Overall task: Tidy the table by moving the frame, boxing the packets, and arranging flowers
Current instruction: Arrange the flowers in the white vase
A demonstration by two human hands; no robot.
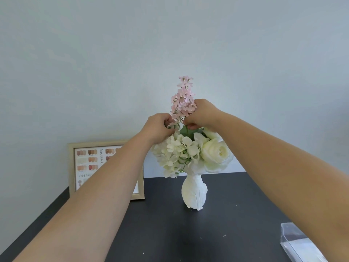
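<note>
Head view: both hands pinch the pink flower sprig (183, 100) low down — blossoms rise above them. Left hand (157, 129) and right hand (201, 114) are closed on it, over the white vase (193, 193).

A vase (194, 193) of flowers (190, 154) stands mid-worktop (170, 233); the frame (72, 167) stands far left against the wall, a box (298, 241) near right.

I see open dark table (170, 233) in front of the vase (193, 193), wide enough for a hand to pass. At back left the frame (72, 167) stands against the wall, closing that corner. A clear box (296, 241) blocks the near right edge. Above the vase, the white flowers (188, 154) and pink sprig (183, 99) crowd the space.
</note>
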